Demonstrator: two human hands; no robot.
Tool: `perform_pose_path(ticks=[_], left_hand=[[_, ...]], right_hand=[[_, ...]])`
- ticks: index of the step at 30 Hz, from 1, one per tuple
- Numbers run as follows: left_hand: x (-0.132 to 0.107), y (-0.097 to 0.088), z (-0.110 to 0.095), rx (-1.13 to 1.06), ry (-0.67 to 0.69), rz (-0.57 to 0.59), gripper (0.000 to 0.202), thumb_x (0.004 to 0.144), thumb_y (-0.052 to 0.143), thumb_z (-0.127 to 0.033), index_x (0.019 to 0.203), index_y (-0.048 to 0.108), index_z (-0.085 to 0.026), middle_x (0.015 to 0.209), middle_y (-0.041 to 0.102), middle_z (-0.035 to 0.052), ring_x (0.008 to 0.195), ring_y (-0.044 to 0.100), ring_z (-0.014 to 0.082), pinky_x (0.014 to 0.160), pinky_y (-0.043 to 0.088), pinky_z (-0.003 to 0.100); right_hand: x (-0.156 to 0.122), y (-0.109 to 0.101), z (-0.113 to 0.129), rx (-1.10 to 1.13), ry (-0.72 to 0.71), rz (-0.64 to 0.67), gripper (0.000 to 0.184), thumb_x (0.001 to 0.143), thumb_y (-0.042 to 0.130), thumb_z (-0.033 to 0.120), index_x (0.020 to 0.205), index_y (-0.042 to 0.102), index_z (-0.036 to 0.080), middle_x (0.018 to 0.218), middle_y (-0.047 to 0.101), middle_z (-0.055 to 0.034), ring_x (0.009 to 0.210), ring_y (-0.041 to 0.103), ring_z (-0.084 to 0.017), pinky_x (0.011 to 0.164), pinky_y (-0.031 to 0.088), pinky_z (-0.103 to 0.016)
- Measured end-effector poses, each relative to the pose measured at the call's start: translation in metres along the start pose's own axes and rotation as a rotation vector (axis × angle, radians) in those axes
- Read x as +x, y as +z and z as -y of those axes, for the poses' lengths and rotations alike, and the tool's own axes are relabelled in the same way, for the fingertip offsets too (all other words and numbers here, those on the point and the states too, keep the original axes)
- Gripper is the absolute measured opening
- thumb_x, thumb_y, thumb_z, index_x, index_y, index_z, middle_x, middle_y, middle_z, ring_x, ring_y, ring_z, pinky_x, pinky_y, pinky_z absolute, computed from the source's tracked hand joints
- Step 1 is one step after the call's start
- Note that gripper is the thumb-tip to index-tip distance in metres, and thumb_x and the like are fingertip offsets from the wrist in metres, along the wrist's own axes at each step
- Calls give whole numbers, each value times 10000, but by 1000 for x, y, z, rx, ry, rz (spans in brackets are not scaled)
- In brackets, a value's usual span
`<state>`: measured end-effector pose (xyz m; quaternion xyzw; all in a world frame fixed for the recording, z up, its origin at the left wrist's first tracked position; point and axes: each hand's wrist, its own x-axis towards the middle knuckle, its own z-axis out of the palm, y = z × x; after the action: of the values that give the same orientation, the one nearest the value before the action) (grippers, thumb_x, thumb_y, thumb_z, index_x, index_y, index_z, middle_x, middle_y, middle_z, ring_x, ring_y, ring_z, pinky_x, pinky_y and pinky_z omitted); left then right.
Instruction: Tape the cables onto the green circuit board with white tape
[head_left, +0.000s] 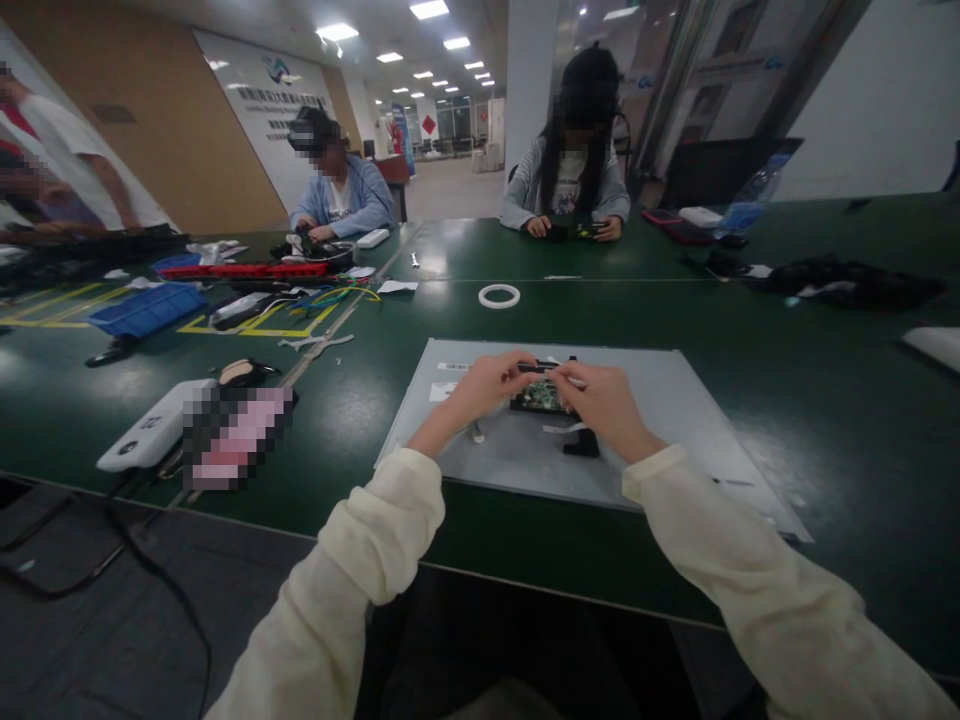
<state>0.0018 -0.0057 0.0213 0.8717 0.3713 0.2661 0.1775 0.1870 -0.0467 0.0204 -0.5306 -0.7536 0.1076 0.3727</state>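
Note:
A green circuit board in a black frame lies on a pale grey flat panel in front of me. My left hand is at the board's left far side, its fingers pinched at one end of a small dark strip-like piece. From the right, my right hand reaches over the board with fingertips pinched close to the same piece; what exactly they grip is hidden. A thin whitish strip and a black flat piece lie just below my right hand.
Beyond the panel lies a white tape roll. To the left are a white device, a pink-faced item, a blue tray and loose wires. Two people sit across the green table; a bottle stands far right.

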Motion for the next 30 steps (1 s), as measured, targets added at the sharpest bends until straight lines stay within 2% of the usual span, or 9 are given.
perform_pose_path(ticks=[3, 5, 11, 16, 19, 22, 25, 27, 30], left_hand=[[-3, -4, 1, -177, -38, 97, 381, 843, 483, -438, 638, 584, -133, 457, 450, -50, 444, 414, 64, 476, 298, 177], [-5, -4, 1, -235, -71, 104, 432, 838, 476, -449, 553, 536, -130, 419, 387, -59, 409, 369, 53, 446, 256, 176], [-6, -5, -2, -372, -159, 97, 429, 841, 456, -472, 616, 577, -128, 370, 344, -79, 341, 332, 41, 406, 228, 163], [-7, -9, -3, -527, -137, 182, 490, 849, 398, -536, 713, 622, -122, 352, 366, -75, 325, 334, 43, 401, 252, 156], [-7, -11, -4, -560, -114, 177, 499, 858, 376, -535, 724, 618, -120, 375, 402, -66, 339, 346, 43, 418, 277, 158], [-6, -7, -7, -445, -99, 129, 390, 850, 452, -453, 690, 594, -128, 423, 459, -55, 388, 402, 51, 453, 305, 161], [-5, 1, -12, -299, -49, 62, 346, 887, 403, -353, 659, 554, -141, 482, 511, -39, 473, 475, 72, 526, 355, 171], [-4, 6, -17, -221, 11, 36, 307, 904, 354, -282, 704, 544, -148, 542, 552, -27, 541, 523, 89, 587, 386, 187], [-5, 11, -22, -86, 46, 29, 230, 897, 331, -206, 830, 543, -146, 640, 606, 5, 614, 569, 123, 634, 413, 220]], right_hand=[[-1, 0, 4, 202, 140, -8, 324, 810, 541, 442, 665, 599, 158, 469, 561, 9, 413, 534, -121, 448, 388, -211], [-1, 0, 6, 264, 190, -4, 371, 772, 571, 490, 610, 565, 156, 425, 530, 8, 380, 508, -120, 400, 362, -205], [-1, 0, 8, 360, 177, -18, 395, 780, 550, 507, 622, 581, 146, 445, 537, -1, 393, 499, -108, 405, 381, -199], [-1, 4, 5, 342, 154, -74, 380, 799, 537, 487, 636, 597, 149, 496, 568, -8, 447, 544, -125, 473, 441, -223], [-1, 4, 1, 268, 138, -142, 364, 822, 515, 472, 678, 617, 154, 514, 575, -2, 473, 564, -132, 498, 450, -228], [-2, 3, -1, 115, 57, -213, 338, 854, 484, 438, 741, 642, 161, 565, 606, -9, 521, 586, -140, 551, 456, -241], [-5, 5, 1, -53, -131, -217, 297, 881, 460, 384, 840, 661, 168, 768, 673, -51, 678, 624, -165, 654, 466, -268], [-7, 7, 4, -123, -233, -197, 288, 897, 447, 356, 940, 658, 165, 889, 675, -71, 778, 624, -177, 708, 464, -280], [-10, 11, 8, -189, -286, -183, 310, 916, 421, 342, 1039, 638, 158, 914, 665, -82, 822, 610, -180, 732, 456, -285]])
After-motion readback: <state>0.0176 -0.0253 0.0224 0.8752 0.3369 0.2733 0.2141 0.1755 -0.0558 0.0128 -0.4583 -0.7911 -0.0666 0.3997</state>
